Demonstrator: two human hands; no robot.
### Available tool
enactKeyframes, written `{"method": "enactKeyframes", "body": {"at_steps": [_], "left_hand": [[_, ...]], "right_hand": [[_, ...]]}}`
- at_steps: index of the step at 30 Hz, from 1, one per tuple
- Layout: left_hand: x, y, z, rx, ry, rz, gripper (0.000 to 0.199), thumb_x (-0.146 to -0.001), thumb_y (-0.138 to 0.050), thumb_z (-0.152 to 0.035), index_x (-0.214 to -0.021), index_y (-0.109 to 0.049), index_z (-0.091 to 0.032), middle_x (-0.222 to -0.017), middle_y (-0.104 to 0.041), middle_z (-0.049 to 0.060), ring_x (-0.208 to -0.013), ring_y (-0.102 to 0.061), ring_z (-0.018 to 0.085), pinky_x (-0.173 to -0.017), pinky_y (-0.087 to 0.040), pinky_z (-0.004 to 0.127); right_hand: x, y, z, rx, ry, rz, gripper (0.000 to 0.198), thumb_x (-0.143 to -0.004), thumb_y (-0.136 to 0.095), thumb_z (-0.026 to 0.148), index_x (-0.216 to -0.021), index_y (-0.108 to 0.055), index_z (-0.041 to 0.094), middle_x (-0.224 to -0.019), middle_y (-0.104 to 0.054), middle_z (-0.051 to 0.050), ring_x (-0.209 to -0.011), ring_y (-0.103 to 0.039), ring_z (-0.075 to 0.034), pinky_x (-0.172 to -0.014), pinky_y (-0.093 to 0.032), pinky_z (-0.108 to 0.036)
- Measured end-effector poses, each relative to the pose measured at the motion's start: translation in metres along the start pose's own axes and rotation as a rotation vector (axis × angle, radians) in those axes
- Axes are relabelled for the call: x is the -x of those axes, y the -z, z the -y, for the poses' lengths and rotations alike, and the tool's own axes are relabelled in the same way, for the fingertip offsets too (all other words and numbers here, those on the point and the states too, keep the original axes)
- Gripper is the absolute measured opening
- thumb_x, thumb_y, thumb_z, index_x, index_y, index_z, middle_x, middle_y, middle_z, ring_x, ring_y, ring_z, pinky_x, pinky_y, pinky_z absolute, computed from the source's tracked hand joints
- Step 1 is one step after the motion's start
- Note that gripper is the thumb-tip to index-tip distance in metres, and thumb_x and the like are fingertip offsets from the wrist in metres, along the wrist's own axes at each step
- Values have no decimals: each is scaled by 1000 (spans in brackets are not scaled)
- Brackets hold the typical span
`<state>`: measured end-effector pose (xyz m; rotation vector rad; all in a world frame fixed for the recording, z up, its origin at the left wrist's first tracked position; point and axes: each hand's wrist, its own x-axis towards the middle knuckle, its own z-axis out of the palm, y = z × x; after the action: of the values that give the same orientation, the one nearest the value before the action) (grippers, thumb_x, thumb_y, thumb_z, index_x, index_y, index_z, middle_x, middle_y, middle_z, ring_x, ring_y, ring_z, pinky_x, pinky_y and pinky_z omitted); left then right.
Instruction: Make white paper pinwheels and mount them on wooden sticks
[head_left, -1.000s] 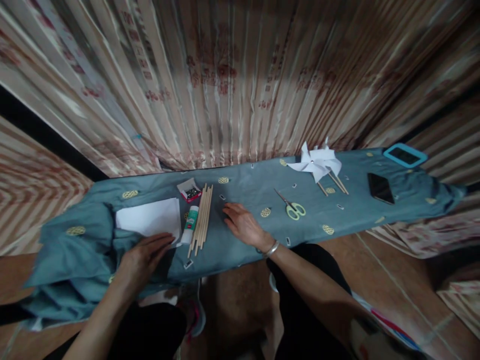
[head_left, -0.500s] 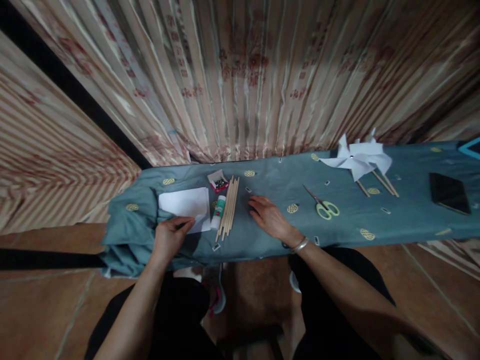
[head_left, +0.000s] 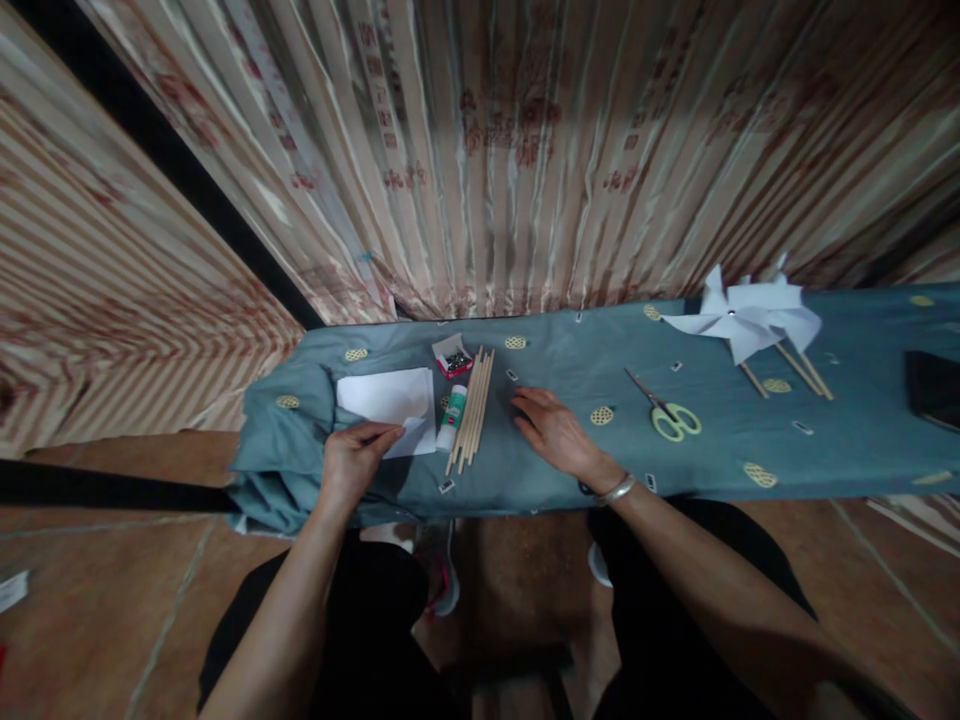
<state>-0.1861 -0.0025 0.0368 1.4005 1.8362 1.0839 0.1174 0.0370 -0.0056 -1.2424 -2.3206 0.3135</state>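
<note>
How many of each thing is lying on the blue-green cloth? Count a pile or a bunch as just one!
Paper pile: 1
Glue stick: 1
Bunch of loose wooden sticks: 1
Small open box: 1
Scissors: 1 pair
Bunch of white pinwheels: 1
Dark flat thing at the right edge, partly cut off: 1
Total: 7

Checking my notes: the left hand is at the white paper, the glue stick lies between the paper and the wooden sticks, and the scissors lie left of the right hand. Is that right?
One slip: in the head view the scissors lie right of the right hand. The left hand, white paper, glue stick and wooden sticks are as you say.
</note>
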Motion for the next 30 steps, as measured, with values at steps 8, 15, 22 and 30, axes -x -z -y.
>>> {"method": "enactKeyframes", "body": {"at_steps": [8,15,22,30], "left_hand": [[0,2,1,35,16,5,18,-60,-73,-37,-67,-78,-21,-71,-77,2,-70,-70,21,-66,-54,26],[-1,2,3,52,45,-16,17,-60,-73,-36,-66,-77,-20,-68,-75,1,-68,-69,20,-65,-53,25],[-1,1,0,80,56,-41,18,-55,-73,-38,-62,-77,-21,-64,-74,0,-62,-66,19,-59,-51,25],[2,0,-3,115,82,-74,18,-54,-74,-35,-64,-77,-20,-66,-75,2,-61,-66,18,-59,-52,25]], "right_hand": [[0,2,1,-20,-1,13,35,-93,-45,22,-120,-64,12,-129,-62,-19,-123,-56,-31,-106,-45,-54],[-1,0,-1,-42,-10,7,34,-93,-46,23,-121,-64,15,-129,-62,-17,-122,-56,-31,-106,-45,-55],[0,0,-2,-36,-12,4,34,-92,-47,23,-120,-65,15,-129,-62,-17,-122,-56,-30,-106,-45,-54],[-3,-2,2,-92,-75,-62,34,-93,-47,24,-122,-63,18,-131,-62,-14,-122,-57,-29,-104,-47,-52]]}}
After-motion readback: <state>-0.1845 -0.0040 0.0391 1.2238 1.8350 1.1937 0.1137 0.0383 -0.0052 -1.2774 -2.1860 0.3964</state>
